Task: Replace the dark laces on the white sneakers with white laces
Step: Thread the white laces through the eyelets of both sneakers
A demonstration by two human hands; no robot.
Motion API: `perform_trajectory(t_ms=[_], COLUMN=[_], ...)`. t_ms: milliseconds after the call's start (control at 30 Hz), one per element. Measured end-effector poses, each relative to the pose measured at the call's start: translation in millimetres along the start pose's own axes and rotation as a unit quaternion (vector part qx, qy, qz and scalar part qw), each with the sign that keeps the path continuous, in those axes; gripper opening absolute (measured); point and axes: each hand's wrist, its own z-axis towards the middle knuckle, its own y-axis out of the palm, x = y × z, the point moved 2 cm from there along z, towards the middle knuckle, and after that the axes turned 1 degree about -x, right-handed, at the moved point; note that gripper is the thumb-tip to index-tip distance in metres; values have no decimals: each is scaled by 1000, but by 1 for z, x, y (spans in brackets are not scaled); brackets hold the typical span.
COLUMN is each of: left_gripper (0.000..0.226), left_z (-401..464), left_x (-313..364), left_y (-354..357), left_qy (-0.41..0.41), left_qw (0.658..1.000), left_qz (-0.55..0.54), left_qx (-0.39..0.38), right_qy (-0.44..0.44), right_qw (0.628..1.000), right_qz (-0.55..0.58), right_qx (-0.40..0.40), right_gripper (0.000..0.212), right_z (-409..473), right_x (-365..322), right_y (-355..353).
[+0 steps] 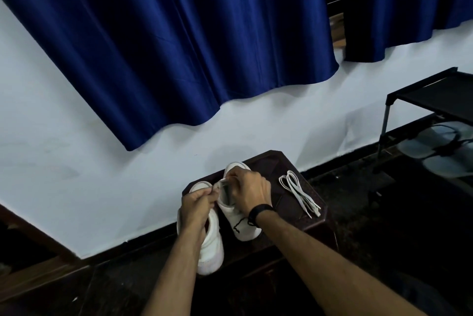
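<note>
Both hands are right in the thick of it over the pair of white sneakers on the dark worktop (317,216), a small brown stool-like top set against the white wall (76,162). The left hand (195,204) is curled, fingertips pinching something thin and pale at the collar of the left sneaker (212,246), which lies toe toward the camera. Whether that is a lace end I cannot tell. The right hand (249,193), a black band (258,213) on its wrist, is curled over the opening of the right sneaker (243,228), gripping at its tongue and collar. The two hands sit close together, almost touching.

On the right sneaker's toe end a short stretch of dark lace (239,225) shows, just below the wrist. The bundle of white laces (298,191) lies loose on the worktop, to the right of the shoes and apart from them.

Off to the right stands a black shoe rack (422,93); on its lower shelf rests a pair of pale flip-flops (432,149) with dark straps. Blue curtains (166,47) hang above the wall, and the floor (384,226) is dark.
</note>
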Motion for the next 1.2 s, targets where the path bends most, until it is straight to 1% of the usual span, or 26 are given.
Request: perform_trajectory(t_ms=[100, 300, 433, 567, 633, 667, 733, 767, 800, 900, 933, 1000, 1067, 1133, 1200], left_gripper=[19, 21, 27, 20, 12, 6, 18, 23, 25, 23, 23, 22, 23, 19, 16], left_z=[1, 2, 2, -2, -7, -8, -8, -5, -4, 3, 4, 2, -8, -21, -23], left_x=[-2, -4, -6, -3, 0, 1, 2, 0, 0, -6, -7, -4, 7, 20, 29], left_y=[-1, -1, 0, 2, 4, 4, 4, 3, 3, 3, 3, 3, 4, 3, 3], left_qy=[-7, -8, 3, 26, 38, 40, 39, 42, 48, 63, 65, 79, 95, 114, 107], left_qw=[1000, 999, 1000, 1000, 999, 999, 999, 999, 998, 996, 995, 990, 981, 969, 970], left_qz=[-24, -36, -16, 9, 12, 8, 9, 13, 23, 62, 76, 119, 147, 150, 130], left_qx=[8, 1, -8, -14, -17, -19, -17, -15, -14, -15, -13, 19, 84, 157, 174], right_qy=[-25, -53, -68, -73, -72, -71, -73, -74, -74, -73, -72, -74, -73, -81, -84], right_qw=[999, 995, 993, 992, 992, 992, 992, 991, 991, 989, 988, 986, 983, 978, 974], right_qz=[-27, -76, -88, -97, -100, -98, -103, -107, -112, -127, -130, -143, -166, -187, -200], right_qx=[-13, -41, -44, -45, -40, -33, -21, -19, -20, -34, -35, -33, -35, -51, -69], right_gripper=[16, 19, 23, 25, 33, 43, 60, 61, 56, 36, 35, 41, 36, 30, 29], right_z=[0, 1, -1, -2, -3, -4, -4, -4, -4, -3, -3, -2, -1, 0, 0], right_x=[1, 0, -1, -3, -3, -5, -6, -6, -6, -2, -1, -2, -4, -6, -6], right_y=[0, 4, 2, 3, 4, 4, 4, 5, 5, 8, 10, 13, 13, 12, 8])
